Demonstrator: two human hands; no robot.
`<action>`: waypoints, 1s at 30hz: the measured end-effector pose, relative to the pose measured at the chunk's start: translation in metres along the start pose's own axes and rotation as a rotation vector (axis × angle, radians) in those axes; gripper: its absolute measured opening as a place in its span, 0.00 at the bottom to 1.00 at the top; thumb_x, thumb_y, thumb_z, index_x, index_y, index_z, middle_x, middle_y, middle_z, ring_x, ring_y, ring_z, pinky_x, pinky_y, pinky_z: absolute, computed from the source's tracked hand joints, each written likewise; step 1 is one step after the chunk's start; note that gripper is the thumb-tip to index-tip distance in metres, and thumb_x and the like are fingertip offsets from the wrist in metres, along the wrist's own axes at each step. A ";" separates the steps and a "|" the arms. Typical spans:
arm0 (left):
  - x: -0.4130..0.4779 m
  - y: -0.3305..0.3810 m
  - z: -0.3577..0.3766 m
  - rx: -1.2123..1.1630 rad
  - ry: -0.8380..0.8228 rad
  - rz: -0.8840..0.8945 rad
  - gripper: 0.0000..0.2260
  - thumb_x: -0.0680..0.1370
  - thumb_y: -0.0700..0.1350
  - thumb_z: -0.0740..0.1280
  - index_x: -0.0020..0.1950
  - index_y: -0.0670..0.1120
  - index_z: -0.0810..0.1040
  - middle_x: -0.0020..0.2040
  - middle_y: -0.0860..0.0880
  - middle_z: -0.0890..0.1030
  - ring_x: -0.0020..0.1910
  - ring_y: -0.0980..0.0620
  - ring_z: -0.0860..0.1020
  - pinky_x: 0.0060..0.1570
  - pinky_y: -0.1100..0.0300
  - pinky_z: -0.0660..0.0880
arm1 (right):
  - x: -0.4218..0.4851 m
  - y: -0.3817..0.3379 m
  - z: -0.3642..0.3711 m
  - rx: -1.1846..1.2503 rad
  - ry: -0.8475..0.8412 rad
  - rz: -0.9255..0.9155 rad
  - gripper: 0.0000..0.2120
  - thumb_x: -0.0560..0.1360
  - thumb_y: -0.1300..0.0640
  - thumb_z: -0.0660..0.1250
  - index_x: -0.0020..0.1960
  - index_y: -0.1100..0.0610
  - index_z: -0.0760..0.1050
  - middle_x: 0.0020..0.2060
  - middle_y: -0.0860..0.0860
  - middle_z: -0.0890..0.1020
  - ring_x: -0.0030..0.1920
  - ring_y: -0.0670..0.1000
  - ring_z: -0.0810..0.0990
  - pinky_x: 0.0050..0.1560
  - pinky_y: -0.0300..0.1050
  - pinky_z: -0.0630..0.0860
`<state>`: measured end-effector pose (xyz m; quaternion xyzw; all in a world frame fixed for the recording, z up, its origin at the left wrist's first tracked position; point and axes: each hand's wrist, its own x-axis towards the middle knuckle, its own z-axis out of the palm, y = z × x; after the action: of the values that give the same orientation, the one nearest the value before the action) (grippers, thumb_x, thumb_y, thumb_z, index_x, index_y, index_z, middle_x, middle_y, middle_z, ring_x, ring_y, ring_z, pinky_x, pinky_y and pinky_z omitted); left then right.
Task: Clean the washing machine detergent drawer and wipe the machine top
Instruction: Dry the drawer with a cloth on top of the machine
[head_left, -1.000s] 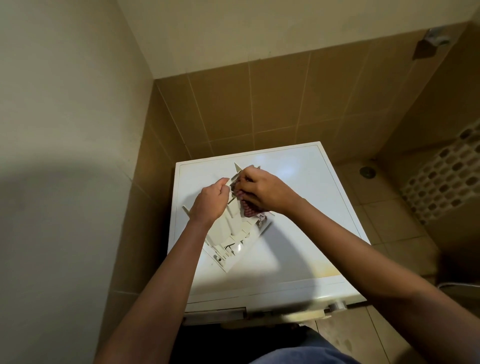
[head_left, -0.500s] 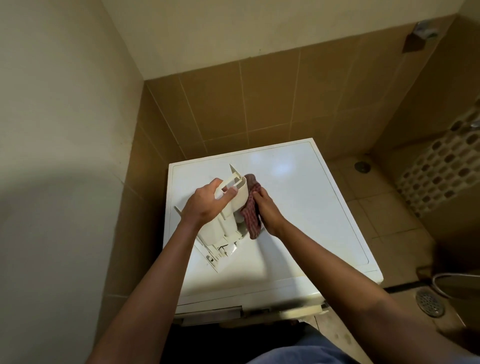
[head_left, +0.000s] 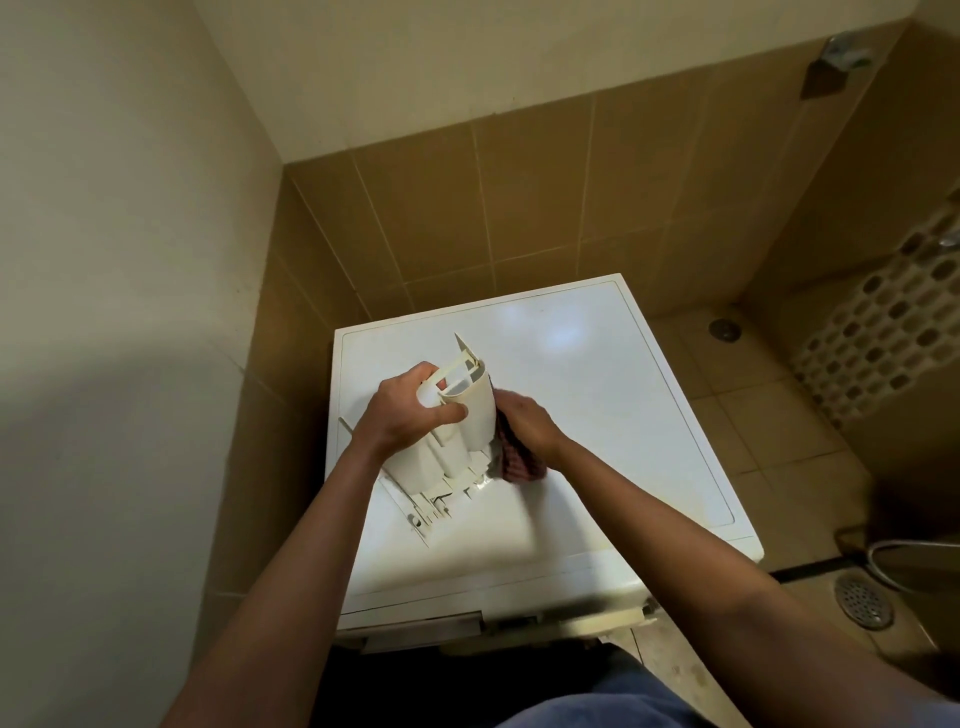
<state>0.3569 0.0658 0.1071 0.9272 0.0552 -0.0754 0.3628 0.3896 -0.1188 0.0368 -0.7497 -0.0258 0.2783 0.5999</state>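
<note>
On top of the washing machine (head_left: 597, 415), near its left side, I have the detergent drawer (head_left: 470, 421) stood up on its end and tipped a bit. My left hand (head_left: 410, 415) grips the high end. My fingers are hooked in the gaps there and my thumb lies across the front. My right hand (head_left: 524, 421) is tight against the drawer's right side with the red checked cloth (head_left: 519, 462) bunched in it. My fingertips are hidden behind the drawer, so I can only say they seem curled on the cloth. The low end of the drawer rests on a flat white plastic part (head_left: 415, 512). I cannot tell if that is one piece with it.

I think I am rubbing the side and back of the drawer. To do it well, I should hold the top firm so the drawer does not slip on the smooth lid. I should push the cloth into the little walls and corners, where old soap likes to hide, and turn the drawer to reach each side. Wiping the machine top looks like the job for after.
</note>
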 end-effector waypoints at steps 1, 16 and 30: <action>0.000 -0.001 0.000 -0.012 0.001 0.002 0.30 0.59 0.67 0.67 0.55 0.51 0.76 0.49 0.52 0.81 0.47 0.51 0.78 0.44 0.54 0.76 | 0.002 0.006 -0.002 -0.019 -0.034 0.042 0.21 0.77 0.35 0.54 0.57 0.44 0.79 0.57 0.45 0.81 0.58 0.49 0.78 0.61 0.48 0.73; -0.018 -0.003 0.003 -0.628 0.354 -0.052 0.17 0.63 0.54 0.75 0.48 0.50 0.77 0.47 0.46 0.83 0.50 0.39 0.80 0.51 0.37 0.78 | 0.013 -0.042 -0.013 -0.194 0.204 -0.447 0.25 0.75 0.66 0.63 0.69 0.49 0.71 0.70 0.48 0.70 0.69 0.45 0.68 0.66 0.34 0.64; -0.020 -0.015 0.009 -0.830 0.404 -0.069 0.16 0.65 0.48 0.74 0.50 0.50 0.76 0.45 0.49 0.82 0.45 0.48 0.81 0.46 0.48 0.78 | -0.032 -0.054 0.060 -0.430 0.353 -0.622 0.24 0.80 0.58 0.60 0.75 0.50 0.62 0.73 0.54 0.65 0.56 0.54 0.68 0.56 0.49 0.69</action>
<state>0.3337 0.0691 0.0942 0.6973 0.1812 0.1230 0.6825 0.3518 -0.0626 0.0907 -0.8506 -0.2051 -0.0607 0.4804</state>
